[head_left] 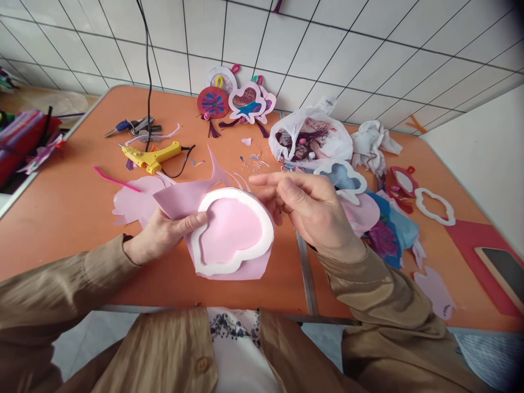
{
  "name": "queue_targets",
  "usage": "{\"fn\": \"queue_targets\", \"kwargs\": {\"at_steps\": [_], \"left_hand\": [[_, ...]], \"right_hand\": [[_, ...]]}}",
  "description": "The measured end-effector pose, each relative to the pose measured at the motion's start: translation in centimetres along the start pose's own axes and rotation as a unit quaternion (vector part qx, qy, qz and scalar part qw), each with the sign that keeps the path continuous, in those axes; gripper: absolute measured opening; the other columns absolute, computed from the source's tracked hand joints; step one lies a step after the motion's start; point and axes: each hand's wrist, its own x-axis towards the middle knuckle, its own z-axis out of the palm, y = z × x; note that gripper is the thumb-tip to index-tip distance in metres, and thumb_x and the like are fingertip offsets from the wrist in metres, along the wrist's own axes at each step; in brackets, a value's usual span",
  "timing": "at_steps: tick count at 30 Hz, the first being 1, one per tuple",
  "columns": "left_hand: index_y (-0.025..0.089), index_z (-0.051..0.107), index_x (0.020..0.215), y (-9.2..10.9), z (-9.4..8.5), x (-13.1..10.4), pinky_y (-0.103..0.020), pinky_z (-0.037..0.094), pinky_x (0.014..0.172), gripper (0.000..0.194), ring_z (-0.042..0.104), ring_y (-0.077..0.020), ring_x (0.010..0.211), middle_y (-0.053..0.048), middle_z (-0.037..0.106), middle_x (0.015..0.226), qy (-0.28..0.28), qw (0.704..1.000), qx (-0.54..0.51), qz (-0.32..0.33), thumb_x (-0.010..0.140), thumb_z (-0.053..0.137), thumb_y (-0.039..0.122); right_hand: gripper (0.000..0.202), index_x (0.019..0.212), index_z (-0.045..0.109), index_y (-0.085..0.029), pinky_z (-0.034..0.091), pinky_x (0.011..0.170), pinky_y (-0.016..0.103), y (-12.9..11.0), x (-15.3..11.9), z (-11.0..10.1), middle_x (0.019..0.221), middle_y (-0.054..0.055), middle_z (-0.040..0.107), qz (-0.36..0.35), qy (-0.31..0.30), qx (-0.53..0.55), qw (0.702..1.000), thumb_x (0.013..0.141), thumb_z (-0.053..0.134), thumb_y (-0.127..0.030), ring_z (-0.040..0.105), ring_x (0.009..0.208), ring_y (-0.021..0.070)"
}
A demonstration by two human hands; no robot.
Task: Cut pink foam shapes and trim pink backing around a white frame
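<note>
My left hand point(167, 232) grips a pink foam sheet point(231, 232) at its left side, the thumb on top and the fingers hidden beneath. A white foam frame point(268, 232) with a rounded, lobed outline lies on that sheet, and pink shows through its opening. The sheet's upper left corner point(182, 196) sticks out past the frame. At the upper right edge of the frame is my right hand point(305, 204). Its index finger is stretched out to the left, the thumb stands apart and the other fingers are bent. Nothing shows in it. Thin pink offcuts point(219, 166) lie beyond the sheet.
A yellow hot glue gun point(153, 157) lies at the left by keys point(143, 128) and pink scraps point(137, 199). Finished tasselled ornaments point(245, 102) lean on the tiled wall. To the right are a plastic bag point(313, 136), several foam cutouts point(341, 177) and a phone point(501, 273).
</note>
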Motion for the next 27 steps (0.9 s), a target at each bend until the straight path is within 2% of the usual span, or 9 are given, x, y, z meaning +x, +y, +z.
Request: {"fn": "queue_targets", "kwargs": {"at_steps": [6, 12, 18, 22, 27], "left_hand": [[0.014, 0.072, 0.100, 0.1, -0.2, -0.1, -0.033, 0.062, 0.070, 0.040, 0.072, -0.0254, 0.083, -0.009, 0.078, 0.093, -0.022, 0.999, 0.027, 0.025, 0.077, 0.082, 0.046], [0.019, 0.075, 0.110, 1.4, -0.2, -0.2, -0.030, 0.062, 0.072, 0.036, 0.074, -0.0263, 0.089, -0.007, 0.079, 0.095, -0.086, 0.994, 0.057, 0.038, 0.082, 0.079, 0.041], [0.022, 0.080, 0.111, 2.7, 0.1, 0.2, -0.031, 0.062, 0.075, 0.033, 0.076, -0.0262, 0.089, -0.006, 0.080, 0.096, -0.123, 0.988, 0.082, 0.047, 0.081, 0.080, 0.038], [0.022, 0.078, 0.115, 3.3, 0.3, 0.7, -0.031, 0.063, 0.074, 0.034, 0.076, -0.0257, 0.088, -0.006, 0.080, 0.097, -0.156, 0.982, 0.095, 0.050, 0.083, 0.078, 0.035], [0.023, 0.078, 0.116, 3.3, 0.3, 1.1, -0.032, 0.063, 0.074, 0.034, 0.076, -0.0256, 0.089, -0.006, 0.081, 0.100, -0.183, 0.977, 0.093, 0.065, 0.085, 0.076, 0.036]], "right_hand": [[0.048, 0.104, 0.078, -0.017, 0.041, 0.042, 0.023, 0.2, 0.0, 0.0, 0.078, 0.006, 0.077, 0.036, -0.017, 0.008, 0.999, 0.089, 0.066, -0.061, 0.057, 0.051, 0.0096], [0.041, 0.103, 0.077, -0.018, 0.056, 0.061, 0.025, 0.7, -0.1, 0.1, 0.088, 0.007, 0.079, 0.022, -0.073, -0.031, 0.997, 0.085, 0.072, -0.055, 0.073, 0.076, 0.0172], [0.021, 0.092, 0.071, -0.016, 0.043, 0.047, 0.022, -0.7, -0.4, 0.6, 0.067, 0.001, 0.068, 0.014, -0.104, -0.115, 0.988, 0.088, 0.068, -0.036, 0.058, 0.055, 0.0110], [0.015, 0.088, 0.070, -0.015, 0.037, 0.046, 0.021, -1.6, -0.7, 0.8, 0.060, -0.002, 0.059, -0.021, -0.091, -0.176, 0.980, 0.089, 0.065, -0.029, 0.049, 0.051, 0.0084], [0.019, 0.088, 0.073, -0.015, 0.036, 0.047, 0.023, -1.4, -0.9, 0.7, 0.062, -0.001, 0.061, -0.051, -0.083, -0.218, 0.971, 0.091, 0.064, -0.032, 0.048, 0.052, 0.0092]]}}
